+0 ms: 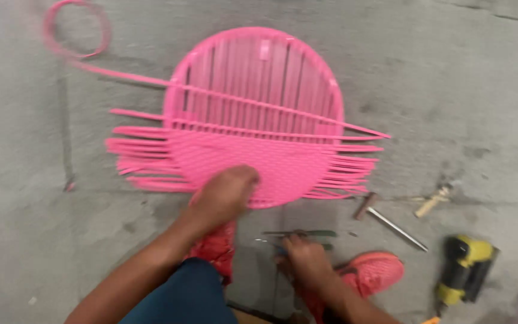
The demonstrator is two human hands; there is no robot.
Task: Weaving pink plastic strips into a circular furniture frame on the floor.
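A round pink frame (253, 42) lies flat on the concrete floor, its lower half woven with pink plastic strips (271, 162) whose loose ends stick out left and right. My left hand (226, 192) rests closed on the woven near edge. My right hand (304, 258) is lower down on the floor, its fingers on thin green-handled tools (307, 234); whether it grips one is unclear because of blur. A long pink strip (121, 75) runs from the frame to a coil (73, 30) at the far left.
A hammer (385, 219) and a small wooden-handled tool (433, 201) lie to the right. A yellow and black power tool (466, 267) sits at the lower right. My red shoes (373, 273) are at the bottom, close to both hands.
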